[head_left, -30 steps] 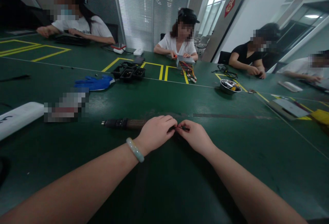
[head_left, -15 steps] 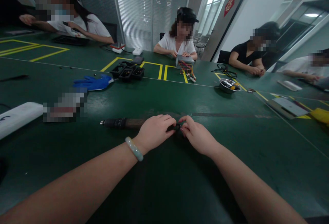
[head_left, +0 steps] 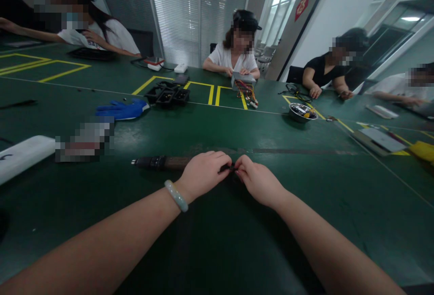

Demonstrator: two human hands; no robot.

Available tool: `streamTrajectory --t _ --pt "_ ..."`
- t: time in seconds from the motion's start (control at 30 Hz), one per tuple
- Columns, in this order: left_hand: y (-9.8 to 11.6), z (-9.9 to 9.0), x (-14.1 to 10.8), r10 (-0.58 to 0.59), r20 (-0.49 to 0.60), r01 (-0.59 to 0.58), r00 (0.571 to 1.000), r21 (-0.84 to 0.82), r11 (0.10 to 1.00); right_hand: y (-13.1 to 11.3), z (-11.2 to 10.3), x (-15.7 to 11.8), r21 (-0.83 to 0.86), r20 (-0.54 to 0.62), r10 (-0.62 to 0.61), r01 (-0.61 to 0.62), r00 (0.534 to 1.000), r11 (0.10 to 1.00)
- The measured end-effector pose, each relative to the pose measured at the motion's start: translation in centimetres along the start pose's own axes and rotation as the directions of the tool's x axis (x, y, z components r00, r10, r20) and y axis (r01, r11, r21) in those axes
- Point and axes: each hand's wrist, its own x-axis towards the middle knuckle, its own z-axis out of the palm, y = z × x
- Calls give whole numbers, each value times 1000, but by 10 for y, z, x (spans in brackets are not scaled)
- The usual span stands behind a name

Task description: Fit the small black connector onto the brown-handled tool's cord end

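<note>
A dark electric screwdriver lies crosswise on the green table, its metal tip pointing left. My left hand, with a pale green bangle at the wrist, covers its rear part, fingers closed around it. A short black piece shows at those fingertips, in line with the screwdriver; the join is hidden. Close beside it, my right hand is closed in a pinch on a small dark part. This part meets or nearly meets the black piece, and its kind is too small to make out.
Left lie a blue glove, a blurred-out flat object and a white bar-shaped case. Farther back are black trays, a power supply with coloured wires and a metal bowl of parts. Several people sit around the table.
My right hand has shifted slightly left, and its fingertips sit closer to my left ones. Across the table, the dark-shirted person's hands have moved apart; the left person's arm reaches farther left.
</note>
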Motion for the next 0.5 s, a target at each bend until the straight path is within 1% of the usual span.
streamTrajectory --t 0.27,0.5 --pt "-2 0 0 4 10 -4 1000 -33 999 -2 1 -1 -67 0 2 -2 1000 998" --pt "-2 0 1 11 19 -10 1000 -41 999 -3 8 1 -43 -74 19 -22 997 999"
